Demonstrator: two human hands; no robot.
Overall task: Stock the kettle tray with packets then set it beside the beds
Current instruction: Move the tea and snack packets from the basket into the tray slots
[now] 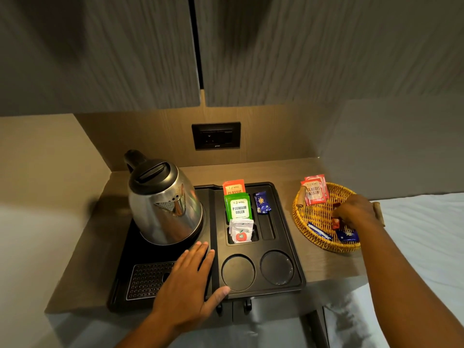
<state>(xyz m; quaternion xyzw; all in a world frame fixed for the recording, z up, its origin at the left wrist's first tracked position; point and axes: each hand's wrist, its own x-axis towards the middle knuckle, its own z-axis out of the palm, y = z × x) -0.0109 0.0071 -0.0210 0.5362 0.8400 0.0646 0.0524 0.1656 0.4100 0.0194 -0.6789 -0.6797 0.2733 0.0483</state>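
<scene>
A black kettle tray point(288, 247) lies on the wooden counter with a steel kettle point(163, 204) on its left half. Its slots hold an orange tea packet point(233, 187), green tea packets point(238, 208), a white packet point(241, 233) and a blue sachet point(262, 202). My left hand point(187, 280) rests flat and open on the tray's front. My right hand point(355, 212) is inside the wicker basket point(301, 222), fingers closed on a small red-brown sachet point(335, 222).
The basket also holds red Classic Assam packets point(313, 190), a blue stick sachet point(319, 231) and a dark blue sachet point(347, 236). A wall socket point(216, 135) sits behind the tray. Cabinet doors hang above. White bedding point(424, 234) lies to the right.
</scene>
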